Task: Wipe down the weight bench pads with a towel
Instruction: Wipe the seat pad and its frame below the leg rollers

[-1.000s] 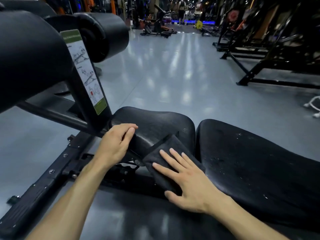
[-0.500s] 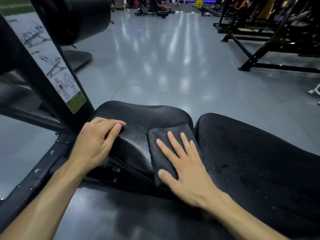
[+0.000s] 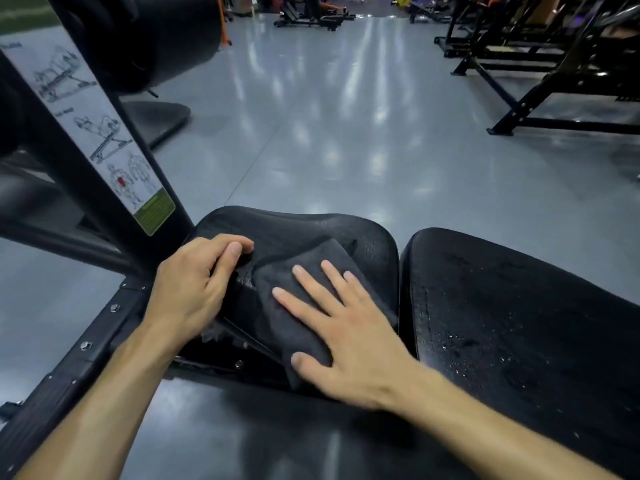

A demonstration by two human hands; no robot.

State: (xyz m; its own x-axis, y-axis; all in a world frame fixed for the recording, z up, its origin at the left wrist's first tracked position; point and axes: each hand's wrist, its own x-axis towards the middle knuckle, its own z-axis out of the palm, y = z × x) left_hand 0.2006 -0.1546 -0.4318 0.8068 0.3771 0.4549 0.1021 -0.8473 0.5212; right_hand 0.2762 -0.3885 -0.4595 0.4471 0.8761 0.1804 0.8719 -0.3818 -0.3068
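A person's right hand (image 3: 349, 327), fingers spread flat, presses a soft, limp dark towel (image 3: 294, 299) onto the seat pad (image 3: 346, 233), while the left hand (image 3: 197, 282) curls over the pad's edge; a palm-down hold likely suits it best.

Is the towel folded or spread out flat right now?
Folded. The towel is a compact thick rectangle under the right hand, covering only part of the seat pad.
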